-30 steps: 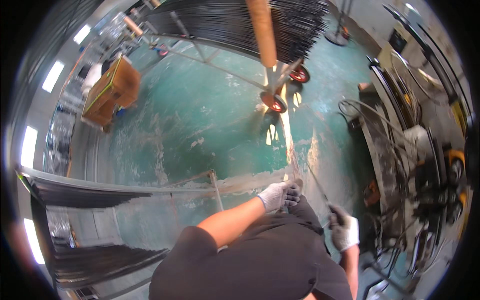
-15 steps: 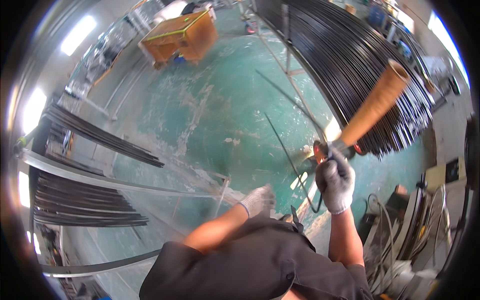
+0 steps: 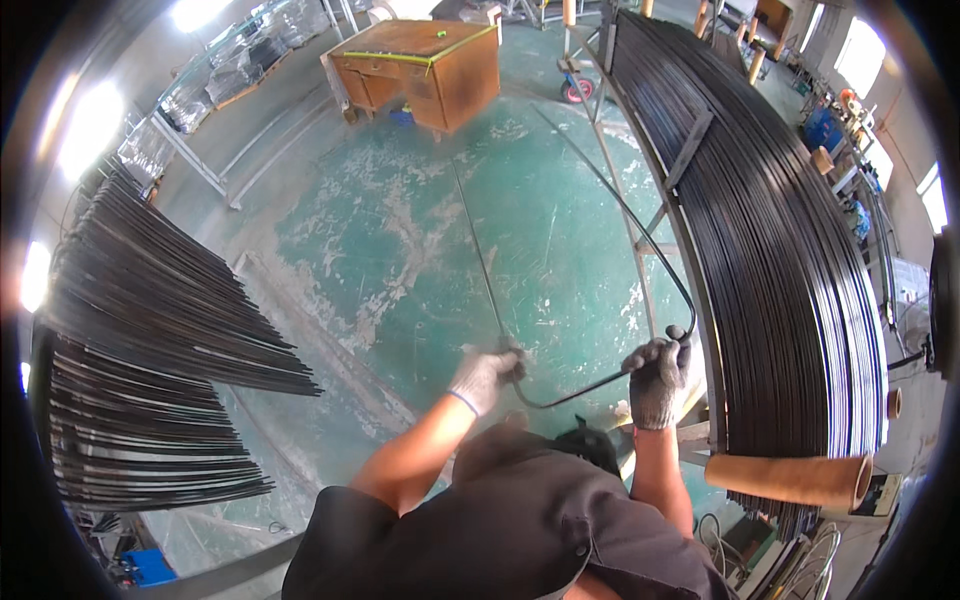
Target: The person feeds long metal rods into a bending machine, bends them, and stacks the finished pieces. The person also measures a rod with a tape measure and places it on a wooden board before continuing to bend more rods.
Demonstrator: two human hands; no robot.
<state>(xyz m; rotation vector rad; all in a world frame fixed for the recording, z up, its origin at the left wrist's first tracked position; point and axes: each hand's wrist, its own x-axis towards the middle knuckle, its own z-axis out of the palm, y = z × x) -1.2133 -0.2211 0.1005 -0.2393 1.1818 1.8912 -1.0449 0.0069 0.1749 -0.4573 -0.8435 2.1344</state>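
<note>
A thin black rod bent into a U (image 3: 590, 387) is held in front of me, its two long legs reaching out over the floor. My gloved right hand (image 3: 655, 385) is closed round it near the right bend. At the left bend my gloved left hand (image 3: 486, 380), slightly blurred, is closed on the rod. To the right of my right hand, a long stack of black rods (image 3: 760, 260) lies on a metal rack.
A brown cardboard tube (image 3: 790, 482) juts out at the near end of the stack. More black rods (image 3: 170, 290) hang in layers at the left. A wooden desk (image 3: 465, 80) stands at the far side of the green floor (image 3: 400, 220). The rack has a pink-hubbed caster (image 3: 577, 90).
My left hand, empty before, has come up and taken hold of the bent rod. The rod has opened out to lie across both hands. My view has turned toward the right-hand rack.
</note>
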